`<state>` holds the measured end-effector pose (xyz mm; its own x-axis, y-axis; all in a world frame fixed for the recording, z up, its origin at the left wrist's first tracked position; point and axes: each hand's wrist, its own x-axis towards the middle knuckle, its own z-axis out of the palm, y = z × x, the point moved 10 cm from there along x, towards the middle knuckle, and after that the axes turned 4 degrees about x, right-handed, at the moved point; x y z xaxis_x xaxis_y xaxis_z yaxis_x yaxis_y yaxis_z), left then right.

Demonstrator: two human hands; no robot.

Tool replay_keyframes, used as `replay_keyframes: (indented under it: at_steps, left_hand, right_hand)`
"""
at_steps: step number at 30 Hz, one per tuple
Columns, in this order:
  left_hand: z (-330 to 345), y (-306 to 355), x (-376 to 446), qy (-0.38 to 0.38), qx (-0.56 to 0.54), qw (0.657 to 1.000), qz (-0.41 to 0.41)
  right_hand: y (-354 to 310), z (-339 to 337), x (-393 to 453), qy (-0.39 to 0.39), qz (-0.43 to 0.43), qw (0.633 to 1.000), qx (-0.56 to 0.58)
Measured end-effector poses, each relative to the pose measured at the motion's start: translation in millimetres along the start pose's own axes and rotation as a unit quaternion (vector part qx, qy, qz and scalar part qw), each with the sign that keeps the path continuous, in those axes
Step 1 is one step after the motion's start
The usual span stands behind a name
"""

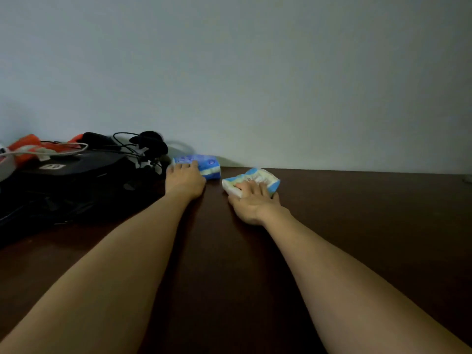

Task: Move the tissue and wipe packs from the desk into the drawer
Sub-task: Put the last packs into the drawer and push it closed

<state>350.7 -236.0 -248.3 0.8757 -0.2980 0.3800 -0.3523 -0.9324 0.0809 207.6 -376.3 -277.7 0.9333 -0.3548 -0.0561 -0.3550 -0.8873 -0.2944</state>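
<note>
Two hands' fingers grasp packs: left hand [184, 178] blue pack [204, 164], right hand [251, 200] white pack [255, 178].

Left hand [184, 178] grips blue pack [201, 166]; right hand [251, 200] grips white pack [252, 178] on desk [357, 226].

Head view, low over desk [357, 226]

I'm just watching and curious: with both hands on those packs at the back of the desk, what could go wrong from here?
The left hand on the blue pack sits right beside a tangle of cables on a black bag; pulling back might snag them. The right hand grips the white pack, which looks soft and could slip. No drawer is in view, so both full hands may struggle to open it.
</note>
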Motion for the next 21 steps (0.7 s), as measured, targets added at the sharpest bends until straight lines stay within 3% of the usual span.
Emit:
replay_keyframes:
  at_steps: [4,8,13,18,21]
  left_hand:
    - [-9.1,19.8,10.2,0.066,0.116,0.990,0.036]
    - [-24.3,32.4,-14.4,0.075,0.092,0.990,0.076]
    - [-57.7,31.9,-98.5,0.091,0.054,0.992,0.071]
    - [-100.9,12.0,-196.8,0.034,-0.100,0.994,0.030]
    - [-137.2,-7.4,-262.0,0.061,-0.189,0.980,-0.016]
  right_hand:
    - [-0.7,-0.3,20.2,0.010,0.010,1.000,-0.009]
    - [-9.4,-13.8,3.3,0.051,-0.010,0.998,-0.023]
    - [-19.5,-22.9,-59.9,0.073,-0.046,0.995,-0.047]
    - [-17.6,-25.2,-162.2,0.123,-0.095,0.987,-0.044]
    - [-15.7,-26.6,-232.3,0.185,-0.132,0.974,-0.015]
